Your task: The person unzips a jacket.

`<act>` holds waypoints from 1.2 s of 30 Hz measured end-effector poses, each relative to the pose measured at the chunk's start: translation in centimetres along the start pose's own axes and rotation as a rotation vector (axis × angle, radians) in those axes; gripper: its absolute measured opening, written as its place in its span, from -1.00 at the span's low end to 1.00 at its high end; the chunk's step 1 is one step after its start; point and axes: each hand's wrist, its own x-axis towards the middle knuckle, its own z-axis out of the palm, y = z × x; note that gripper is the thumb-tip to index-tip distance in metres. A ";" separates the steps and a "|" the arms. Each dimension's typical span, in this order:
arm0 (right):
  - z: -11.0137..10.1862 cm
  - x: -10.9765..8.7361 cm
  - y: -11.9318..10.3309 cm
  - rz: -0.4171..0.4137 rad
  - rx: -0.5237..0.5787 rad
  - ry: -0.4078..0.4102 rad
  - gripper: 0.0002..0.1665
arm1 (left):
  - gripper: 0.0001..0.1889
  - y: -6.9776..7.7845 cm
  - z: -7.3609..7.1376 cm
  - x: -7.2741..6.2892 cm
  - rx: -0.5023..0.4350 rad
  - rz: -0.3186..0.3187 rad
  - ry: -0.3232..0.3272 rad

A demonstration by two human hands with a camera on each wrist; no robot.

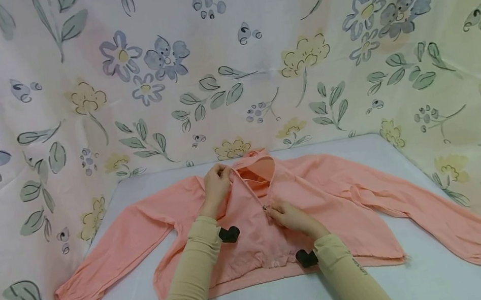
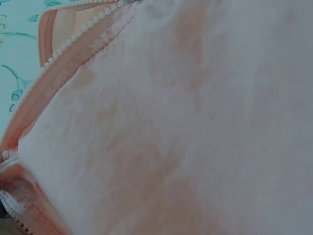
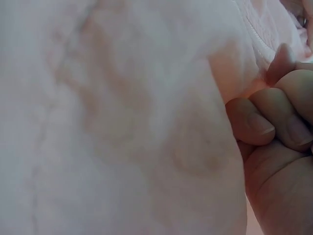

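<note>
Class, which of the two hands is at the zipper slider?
The person's right hand, pinching the zipper slider; the left hand instead grips the pink jacket higher up, near the collar.

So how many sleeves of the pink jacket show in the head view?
2. One sleeve lies stretched out left of the left hand; the other sleeve stretches out right of the right hand. Neither seems hidden.

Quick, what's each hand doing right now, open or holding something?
Left hand: closed, gripping the pink jacket near its neckline.
Right hand: closed, pinching the zipper pull at the jacket's front.
</note>
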 end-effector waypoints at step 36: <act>0.8 0.7 3.5 -0.041 0.017 0.004 -0.63 | -0.84 0.2 -0.5 0.4 -0.038 -0.063 0.062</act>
